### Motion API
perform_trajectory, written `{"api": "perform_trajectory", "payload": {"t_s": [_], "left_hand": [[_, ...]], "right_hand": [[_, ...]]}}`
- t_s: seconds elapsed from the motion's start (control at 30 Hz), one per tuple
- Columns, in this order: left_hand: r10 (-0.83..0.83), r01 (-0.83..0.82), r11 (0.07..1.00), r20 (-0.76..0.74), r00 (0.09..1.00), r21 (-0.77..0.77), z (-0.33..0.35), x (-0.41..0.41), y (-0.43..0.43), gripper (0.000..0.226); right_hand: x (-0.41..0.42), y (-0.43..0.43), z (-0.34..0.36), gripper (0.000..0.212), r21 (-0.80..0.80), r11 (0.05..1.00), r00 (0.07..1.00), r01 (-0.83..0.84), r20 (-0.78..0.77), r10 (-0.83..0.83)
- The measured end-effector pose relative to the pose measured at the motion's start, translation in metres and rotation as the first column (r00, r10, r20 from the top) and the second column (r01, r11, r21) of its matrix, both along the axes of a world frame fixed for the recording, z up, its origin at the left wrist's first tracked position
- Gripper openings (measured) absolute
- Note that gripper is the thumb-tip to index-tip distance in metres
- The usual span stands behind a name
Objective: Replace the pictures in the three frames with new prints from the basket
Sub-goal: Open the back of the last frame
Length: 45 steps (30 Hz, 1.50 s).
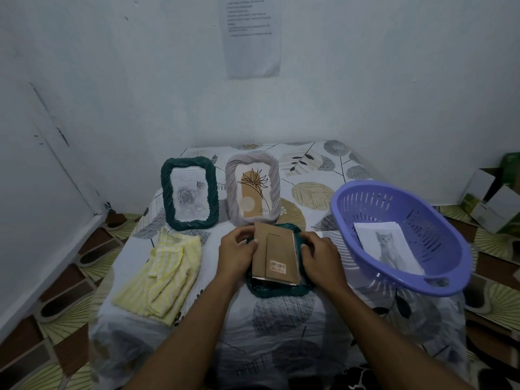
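A dark green frame [277,291] lies face down in the middle of the table. Its brown cardboard backing [274,253] is lifted at the near edge. My left hand [236,253] pinches the backing's left edge, and my right hand [319,256] grips its right side with curled fingers. Behind them two frames stand upright: a dark green frame [189,190] with a grey rose picture and a light grey frame [253,190] with a line-drawn plant print. The purple basket [439,280] at the right holds prints, the top print [389,246] showing a grey cat.
A folded yellow striped cloth [161,273] lies at the table's left. The patterned tablecloth [284,313] covers the small table, which stands against a white wall. Cardboard boxes [491,204] sit on the floor at the far right. A printed sheet [251,35] hangs on the wall.
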<state>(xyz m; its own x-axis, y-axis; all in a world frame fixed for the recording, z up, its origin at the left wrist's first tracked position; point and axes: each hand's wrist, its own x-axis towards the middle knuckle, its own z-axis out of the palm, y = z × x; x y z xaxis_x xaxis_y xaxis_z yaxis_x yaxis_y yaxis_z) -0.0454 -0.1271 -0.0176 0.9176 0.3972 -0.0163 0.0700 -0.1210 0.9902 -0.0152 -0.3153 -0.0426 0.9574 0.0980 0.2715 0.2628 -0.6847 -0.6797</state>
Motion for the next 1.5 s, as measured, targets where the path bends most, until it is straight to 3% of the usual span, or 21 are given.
{"api": "perform_trajectory", "payload": {"t_s": [0.13,0.37,0.5,0.93,1.5], "left_hand": [[0.01,-0.01,1.0,0.002,1.0,0.027,0.001,-0.001,0.001,0.028],[-0.042,0.018,0.882,0.041,0.998,0.471,0.004,-0.002,-0.004,0.027],[-0.024,0.012,0.912,0.023,0.999,0.411,0.003,0.001,-0.005,0.031],[0.04,-0.045,0.906,0.021,0.999,0.42,0.002,0.001,0.006,0.031],[0.045,-0.049,0.92,0.018,0.999,0.39,-0.007,0.002,0.005,0.024]], "right_hand": [[-0.002,0.001,0.001,0.032,-0.007,1.0,1.0,0.002,0.003,-0.002],[-0.001,0.001,0.0,0.03,-0.001,1.0,1.0,-0.005,0.002,0.005],[0.0,0.001,-0.001,0.03,0.007,1.0,1.0,-0.012,0.003,0.012],[0.002,0.0,-0.001,0.02,-0.114,0.993,0.99,-0.044,0.129,0.058],[0.004,-0.003,-0.003,0.032,-0.066,0.997,0.999,-0.042,0.024,0.044]]}}
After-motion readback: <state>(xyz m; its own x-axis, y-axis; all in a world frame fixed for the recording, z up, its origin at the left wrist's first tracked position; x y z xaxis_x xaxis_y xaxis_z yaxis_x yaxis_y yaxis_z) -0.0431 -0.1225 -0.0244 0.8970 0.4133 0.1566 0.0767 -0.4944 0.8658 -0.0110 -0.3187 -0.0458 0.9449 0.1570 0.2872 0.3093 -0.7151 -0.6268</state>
